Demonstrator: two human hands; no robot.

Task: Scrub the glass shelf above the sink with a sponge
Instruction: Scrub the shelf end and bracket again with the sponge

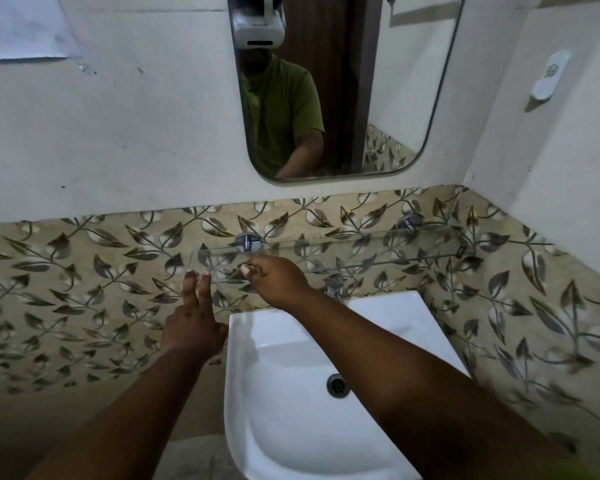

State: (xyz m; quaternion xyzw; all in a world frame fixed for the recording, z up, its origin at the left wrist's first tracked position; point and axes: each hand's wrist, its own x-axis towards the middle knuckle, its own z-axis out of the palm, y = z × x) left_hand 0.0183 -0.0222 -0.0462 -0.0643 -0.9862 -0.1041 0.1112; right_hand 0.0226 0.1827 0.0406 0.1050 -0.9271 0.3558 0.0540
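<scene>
The clear glass shelf (pixel 361 252) runs along the leaf-patterned tiles above the white sink (pixel 388 317), held by two chrome brackets. My right hand (pixel 278 277) rests on the shelf's left part with its fingers curled down. Only a small pale and dark bit of the sponge (pixel 247 270) peeks out at the fingertips; the hand hides the remainder. My left hand (pixel 193 323) reaches up from below left with its fingers straight and apart. Its fingertips touch the shelf's front left corner, and it holds nothing.
A chrome tap (pixel 335 289) sits under the shelf behind the basin. A rounded mirror (pixel 378 98) hangs on the white wall above and reflects a person in a green shirt. A white soap holder (pixel 548 76) is fixed to the right wall.
</scene>
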